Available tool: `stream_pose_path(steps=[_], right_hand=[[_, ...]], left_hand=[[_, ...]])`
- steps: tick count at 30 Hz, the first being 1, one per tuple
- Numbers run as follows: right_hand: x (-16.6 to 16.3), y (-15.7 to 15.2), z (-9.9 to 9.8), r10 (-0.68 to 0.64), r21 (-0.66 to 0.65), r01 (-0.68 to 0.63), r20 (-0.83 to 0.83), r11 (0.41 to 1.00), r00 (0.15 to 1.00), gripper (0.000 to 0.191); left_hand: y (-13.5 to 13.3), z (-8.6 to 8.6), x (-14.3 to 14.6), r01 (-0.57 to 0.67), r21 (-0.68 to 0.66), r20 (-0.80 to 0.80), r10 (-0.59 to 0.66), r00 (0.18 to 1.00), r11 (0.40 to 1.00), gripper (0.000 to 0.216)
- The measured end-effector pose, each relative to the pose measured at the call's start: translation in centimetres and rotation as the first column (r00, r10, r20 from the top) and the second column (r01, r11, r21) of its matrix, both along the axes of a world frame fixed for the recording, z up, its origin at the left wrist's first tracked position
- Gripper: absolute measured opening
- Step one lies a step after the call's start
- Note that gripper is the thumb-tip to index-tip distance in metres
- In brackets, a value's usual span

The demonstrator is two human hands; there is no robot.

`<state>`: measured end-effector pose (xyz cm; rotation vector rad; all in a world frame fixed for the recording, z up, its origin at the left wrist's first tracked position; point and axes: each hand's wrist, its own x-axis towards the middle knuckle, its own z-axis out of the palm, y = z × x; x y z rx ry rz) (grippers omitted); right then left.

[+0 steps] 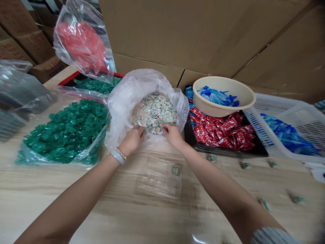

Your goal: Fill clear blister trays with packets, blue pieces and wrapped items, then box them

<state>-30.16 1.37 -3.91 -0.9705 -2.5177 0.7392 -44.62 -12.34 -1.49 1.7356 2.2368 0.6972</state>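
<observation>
A whitish plastic bag [122, 101] stands open in front of me, filled with small striped pieces [154, 112] in pale green, orange and white. At the bag's near rim, my left hand [133, 138] is closed in a pinch on the plastic. My right hand [173, 134] pinches the same rim a little to the right, beside the striped pieces. Just below the hands lies a clear plastic tray [157, 179] with compartments. One striped piece [176, 170] sits in its upper right part. A bracelet [118, 156] circles my left wrist.
Left stands a clear bag of green wrapped pieces [68, 132], with a red-edged tray [66, 78] behind. Right are a black tray [228, 153] of red packets, a cream basin [223, 81] and a white basket [286, 149]. Several striped pieces lie scattered at right. Cardboard [177, 30] rises behind.
</observation>
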Motion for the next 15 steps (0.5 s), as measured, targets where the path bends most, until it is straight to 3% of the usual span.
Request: stream_pose_path(steps=[4, 10, 15], right_hand=[[-1.0, -0.4, -0.3, 0.038, 0.079, -0.047, 0.105, 0.996, 0.994, 0.014], [-1.4, -0.1, -0.1, 0.097, 0.159, -0.118, 0.133, 0.980, 0.986, 0.016], [-2.1, 1.3, 0.5, 0.248, 0.163, -0.286, 0.223, 0.944, 0.943, 0.018]], left_hand=[[1.1, -0.7, 0.7, 0.087, 0.034, 0.041, -0.088, 0.995, 0.996, 0.023], [3.1, -0.9, 0.5, 0.200, 0.035, 0.045, -0.201, 0.978, 0.979, 0.023], [3.7, -1.0, -0.3, 0.247, 0.027, 0.025, -0.248, 0.968, 0.969, 0.025]])
